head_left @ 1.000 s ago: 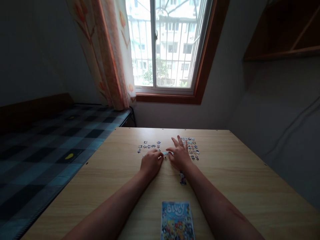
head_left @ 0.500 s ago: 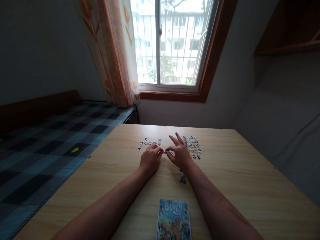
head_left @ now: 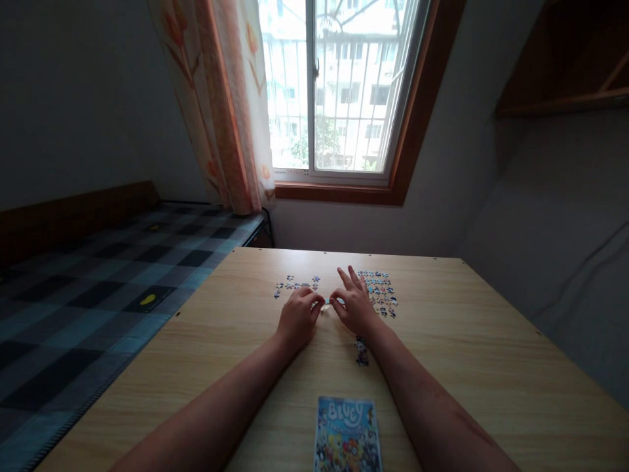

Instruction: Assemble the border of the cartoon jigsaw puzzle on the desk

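My left hand (head_left: pixel 296 316) rests on the wooden table (head_left: pixel 472 367) with its fingers curled, pinching a small light-blue puzzle piece (head_left: pixel 326 303). My right hand (head_left: pixel 354 303) meets it from the right, thumb and forefinger pinched on the same little strip of pieces, the other fingers lifted and spread. Loose puzzle pieces (head_left: pixel 293 285) lie scattered just beyond my left hand. A denser patch of pieces (head_left: pixel 381 292) lies past my right hand. A few joined pieces (head_left: pixel 362 351) sit beside my right wrist.
A colourful picture card (head_left: pixel 348 435) lies at the table's near edge between my forearms. A bed with a checked blue cover (head_left: pixel 98 295) stands to the left. A barred window (head_left: pixel 339 85) with a curtain (head_left: pixel 221 98) is behind the table.
Both hands have stayed together over the same small pieces, with the fingers shifting slightly. The view has moved a little as my head tilted.
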`<action>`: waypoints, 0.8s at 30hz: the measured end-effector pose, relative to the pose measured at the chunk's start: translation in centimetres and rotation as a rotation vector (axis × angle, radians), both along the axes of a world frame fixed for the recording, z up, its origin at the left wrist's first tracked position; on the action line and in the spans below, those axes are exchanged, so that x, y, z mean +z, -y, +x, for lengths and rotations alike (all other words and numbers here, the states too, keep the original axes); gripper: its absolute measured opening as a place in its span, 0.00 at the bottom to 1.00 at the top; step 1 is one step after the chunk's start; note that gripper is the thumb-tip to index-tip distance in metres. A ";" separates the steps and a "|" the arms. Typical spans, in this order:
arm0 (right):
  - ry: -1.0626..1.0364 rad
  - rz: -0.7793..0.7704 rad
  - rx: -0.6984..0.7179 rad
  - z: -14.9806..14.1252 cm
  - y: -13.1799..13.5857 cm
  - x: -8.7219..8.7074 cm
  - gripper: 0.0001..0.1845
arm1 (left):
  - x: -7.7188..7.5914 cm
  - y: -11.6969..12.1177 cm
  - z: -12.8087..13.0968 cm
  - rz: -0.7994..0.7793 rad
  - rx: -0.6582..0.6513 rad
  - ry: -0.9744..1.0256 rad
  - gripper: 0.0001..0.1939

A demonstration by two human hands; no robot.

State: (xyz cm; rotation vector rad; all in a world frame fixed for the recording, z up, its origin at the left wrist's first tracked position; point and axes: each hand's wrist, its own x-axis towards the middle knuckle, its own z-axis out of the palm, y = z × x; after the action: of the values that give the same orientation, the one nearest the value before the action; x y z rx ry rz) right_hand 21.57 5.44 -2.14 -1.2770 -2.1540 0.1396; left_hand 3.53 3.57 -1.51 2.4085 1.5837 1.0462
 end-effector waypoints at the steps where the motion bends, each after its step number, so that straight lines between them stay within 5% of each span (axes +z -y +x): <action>1: -0.004 0.006 -0.001 0.0 0.0 -0.1 0.09 | 0.0 0.0 0.0 -0.006 0.000 0.003 0.08; 24: 0.116 0.048 0.105 -0.5 0.4 -0.3 0.05 | 0.3 0.4 -0.2 -0.013 0.159 0.010 0.08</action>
State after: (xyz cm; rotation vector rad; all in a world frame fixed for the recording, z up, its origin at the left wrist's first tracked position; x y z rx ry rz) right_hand 21.12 5.05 -2.48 -1.1713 -2.3102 0.0578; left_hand 3.34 3.16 -1.18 2.2970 1.7979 1.0671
